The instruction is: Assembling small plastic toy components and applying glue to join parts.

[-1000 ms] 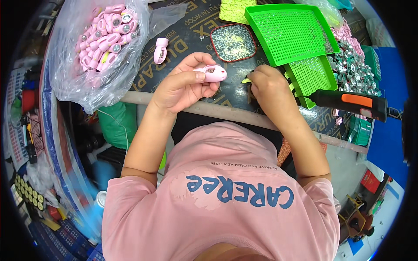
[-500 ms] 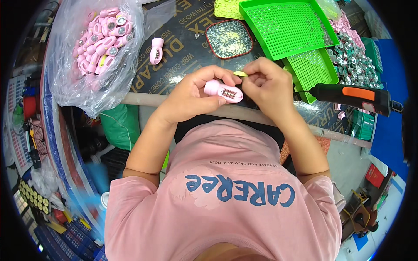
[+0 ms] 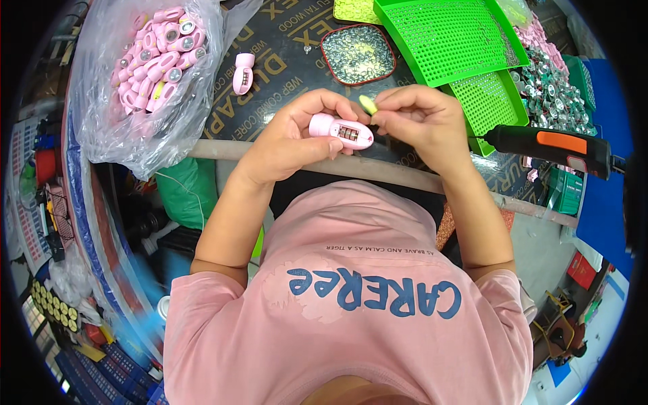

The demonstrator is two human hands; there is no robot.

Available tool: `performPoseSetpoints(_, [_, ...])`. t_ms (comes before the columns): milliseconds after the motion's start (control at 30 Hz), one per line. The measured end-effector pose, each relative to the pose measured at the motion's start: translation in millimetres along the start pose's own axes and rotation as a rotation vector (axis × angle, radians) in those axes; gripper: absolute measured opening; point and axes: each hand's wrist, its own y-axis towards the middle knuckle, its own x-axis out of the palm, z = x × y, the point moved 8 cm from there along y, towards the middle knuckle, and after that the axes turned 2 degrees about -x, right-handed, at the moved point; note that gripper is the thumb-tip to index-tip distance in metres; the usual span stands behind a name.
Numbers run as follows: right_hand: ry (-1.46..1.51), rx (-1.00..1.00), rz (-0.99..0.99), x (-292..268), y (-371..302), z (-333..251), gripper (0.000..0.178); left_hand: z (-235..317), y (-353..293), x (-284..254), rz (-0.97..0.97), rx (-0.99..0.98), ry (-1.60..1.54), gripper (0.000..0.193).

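My left hand (image 3: 297, 131) is closed around a small pink flashlight (image 3: 352, 135), its battery slot facing up with small cells inside. Between the thumb and fingers of my right hand (image 3: 422, 121) is a yellow-green oval cover (image 3: 368, 104), tilted on edge just above the flashlight and apart from it. Another pink flashlight (image 3: 243, 74), its slot also uncovered, lies on the dark table beyond my left hand.
A clear plastic bag (image 3: 101, 128) full of pink flashlights stands at the left. Ahead are a red-rimmed tray (image 3: 393, 61) of small parts and stacked green perforated trays (image 3: 445, 40). A black-and-orange electric screwdriver (image 3: 560, 140) juts in from the right, near a heap of silvery parts (image 3: 550, 94).
My right hand has turned the yellow-green cover from nearly flat to steeply tilted. The flashlight in my left hand has shifted slightly left.
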Motion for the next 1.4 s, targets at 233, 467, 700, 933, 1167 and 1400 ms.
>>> performPoseSetpoints(233, [-0.041,-0.184,-0.035,11,-8,-31,0.014,11,3,0,0.129,0.051,0.102,0.03])
performPoseSetpoints(467, [-0.448,-0.345,-0.016,15,-8,-40,0.016,10,2,-4,0.177,0.039,0.235,0.036])
performPoseSetpoints(700, [-0.828,-0.679,-0.043,34,-18,-54,0.02,9,0,-2,0.231,0.04,0.336,0.034])
performPoseSetpoints(933, [-0.858,-0.734,-0.113,37,-22,-56,0.019,7,-1,-5,0.24,-0.041,0.215,0.034])
performPoseSetpoints(1167, [-0.853,-0.746,-0.078,37,-21,-55,0.02,6,1,-4,0.232,-0.006,0.173,0.038])
performPoseSetpoints(1400, [-0.861,-0.764,-0.074,37,-23,-57,0.022,9,1,1,0.267,-0.004,0.187,0.041])
